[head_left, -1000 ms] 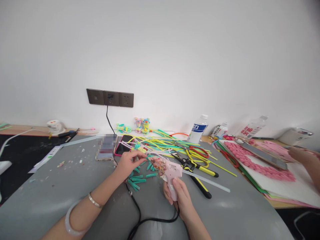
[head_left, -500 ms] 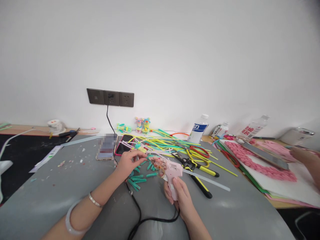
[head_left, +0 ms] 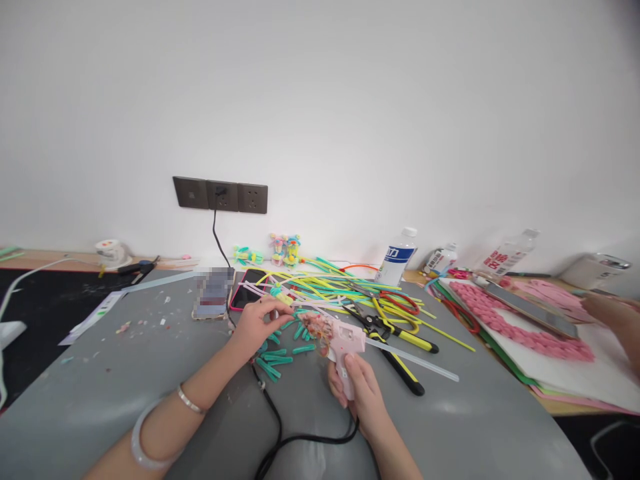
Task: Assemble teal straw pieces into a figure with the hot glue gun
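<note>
My right hand (head_left: 363, 393) is wrapped around the handle of a pink hot glue gun (head_left: 349, 338), which has a clear glue stick (head_left: 415, 360) jutting from its back. The gun's nozzle end is caked with glue and scraps and points left. My left hand (head_left: 263, 323) is closed in a pinch at the nozzle tip, with a bit of green pipe cleaner (head_left: 297, 312) showing at the fingertips. Just behind those fingers is a small yellow and green pipe cleaner piece (head_left: 281, 295). Short green pipe cleaner pieces (head_left: 275, 358) lie on the table below my left hand.
Long pipe cleaners (head_left: 320, 283), yellow-handled pliers (head_left: 400, 367) and scissors (head_left: 400, 303) lie behind the gun. A bottle (head_left: 397, 258) and small pipe cleaner figures (head_left: 286, 249) stand by the wall. The gun's black cord (head_left: 310, 438) loops in front. Another person's hand (head_left: 610, 317) is at right.
Almost nothing differs. Both hands and the glue gun keep the same place.
</note>
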Demonstrator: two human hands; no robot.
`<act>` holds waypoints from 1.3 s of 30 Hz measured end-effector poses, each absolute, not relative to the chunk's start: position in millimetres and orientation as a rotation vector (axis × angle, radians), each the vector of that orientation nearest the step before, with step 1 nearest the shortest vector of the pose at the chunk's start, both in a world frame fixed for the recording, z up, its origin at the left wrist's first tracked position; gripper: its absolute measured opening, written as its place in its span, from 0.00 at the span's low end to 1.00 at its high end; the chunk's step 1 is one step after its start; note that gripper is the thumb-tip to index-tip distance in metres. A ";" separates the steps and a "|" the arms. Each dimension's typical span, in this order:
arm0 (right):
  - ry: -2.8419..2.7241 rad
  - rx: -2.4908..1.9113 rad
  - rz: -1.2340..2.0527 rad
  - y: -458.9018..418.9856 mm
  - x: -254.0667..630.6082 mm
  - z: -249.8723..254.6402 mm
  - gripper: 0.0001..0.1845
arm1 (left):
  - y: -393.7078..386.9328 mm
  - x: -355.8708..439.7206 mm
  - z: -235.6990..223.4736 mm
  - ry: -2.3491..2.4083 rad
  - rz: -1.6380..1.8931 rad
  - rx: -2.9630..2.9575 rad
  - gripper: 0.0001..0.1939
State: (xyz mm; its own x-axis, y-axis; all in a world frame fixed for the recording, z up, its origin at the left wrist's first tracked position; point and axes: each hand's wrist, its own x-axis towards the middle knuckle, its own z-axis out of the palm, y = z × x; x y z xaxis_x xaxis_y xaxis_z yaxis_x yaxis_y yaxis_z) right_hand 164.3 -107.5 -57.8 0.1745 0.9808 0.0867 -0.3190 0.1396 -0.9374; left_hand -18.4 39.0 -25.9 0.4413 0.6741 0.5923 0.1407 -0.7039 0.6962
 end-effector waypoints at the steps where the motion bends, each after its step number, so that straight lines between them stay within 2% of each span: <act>1: -0.905 -0.956 1.145 -107.4 164.4 -58.0 0.27 | 39.0 -18.5 -25.7 0.684 1.237 2.127 0.10; 39: -0.857 -0.959 1.098 -104.9 166.2 -65.0 0.27 | 38.1 -20.8 -21.6 0.739 1.281 2.054 0.11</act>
